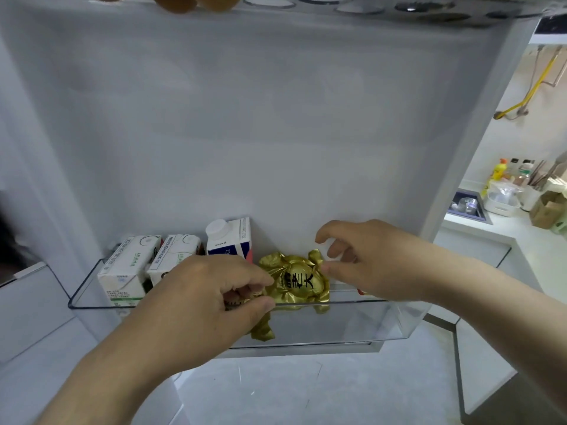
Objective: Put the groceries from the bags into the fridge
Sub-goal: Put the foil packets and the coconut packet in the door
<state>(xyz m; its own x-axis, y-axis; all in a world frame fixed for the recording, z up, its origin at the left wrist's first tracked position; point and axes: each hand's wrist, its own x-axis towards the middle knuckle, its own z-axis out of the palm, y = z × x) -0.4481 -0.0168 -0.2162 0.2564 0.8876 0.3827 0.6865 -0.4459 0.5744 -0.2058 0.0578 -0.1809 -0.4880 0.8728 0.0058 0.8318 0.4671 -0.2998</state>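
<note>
White fridge door, its clear door shelf [92,305] holding milk cartons [122,271]. A gold foil packet [299,282] rests at the rim. The left hand [196,302] pinches its crinkled edge; the right hand [368,262] has loose fingers beside it. Likely light and crushable, so best cradled underneath.

Bold black Chinese characters on the gold foil packet [296,282], too creased to read for sure. At its nine o'clock, three cartons [125,271] carry fine print, all too small to make out.
</note>
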